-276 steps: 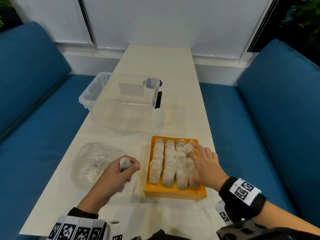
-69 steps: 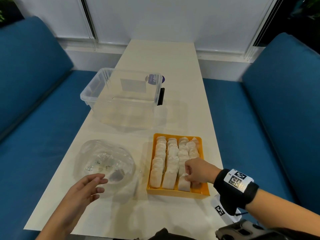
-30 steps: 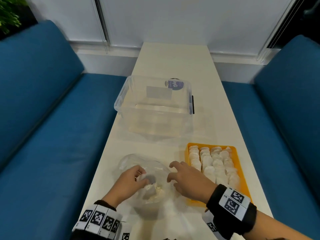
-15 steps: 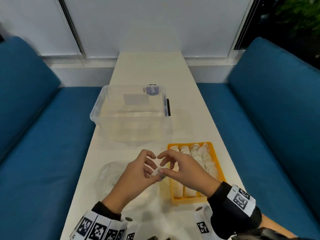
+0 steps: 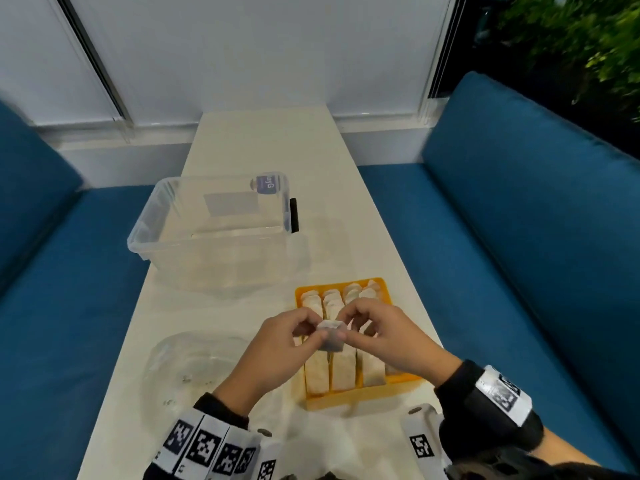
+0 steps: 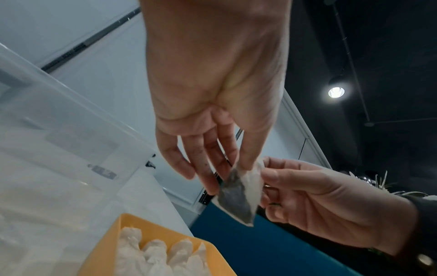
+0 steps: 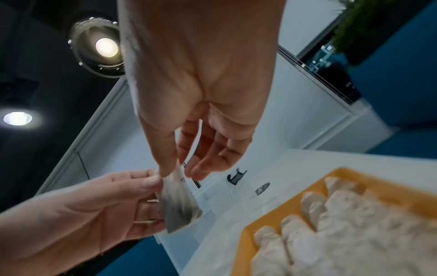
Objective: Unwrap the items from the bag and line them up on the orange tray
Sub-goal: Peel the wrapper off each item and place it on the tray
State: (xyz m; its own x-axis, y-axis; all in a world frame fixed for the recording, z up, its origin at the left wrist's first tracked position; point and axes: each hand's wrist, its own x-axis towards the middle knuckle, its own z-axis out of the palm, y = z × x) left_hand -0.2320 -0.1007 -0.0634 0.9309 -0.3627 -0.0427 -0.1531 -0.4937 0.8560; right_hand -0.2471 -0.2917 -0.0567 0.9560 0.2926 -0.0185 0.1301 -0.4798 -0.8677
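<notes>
A small wrapped item (image 5: pixel 330 337), pale wrapper with something dark inside, hangs in the air above the near left part of the orange tray (image 5: pixel 346 400). My left hand (image 5: pixel 313 333) pinches its top edge from the left, my right hand (image 5: pixel 348 328) from the right. The left wrist view shows the wrapped item (image 6: pixel 238 196) between left hand (image 6: pixel 236 168) and right hand (image 6: pixel 267 174). In the right wrist view it (image 7: pixel 179 207) hangs below the right hand (image 7: pixel 173 170). Several rows of white unwrapped pieces (image 5: pixel 341 370) fill the tray. The clear bag (image 5: pixel 187 368) lies flat to the tray's left.
An empty clear plastic box (image 5: pixel 207 233) stands on the white table (image 5: pixel 263 140) beyond the bag and tray. Blue sofa cushions (image 5: pixel 519 237) run along both long sides of the narrow table. A wall closes the far end.
A second ago both hands were down at the clear bag. They have since lifted a wrapped item out and now hold it between them over the tray.
</notes>
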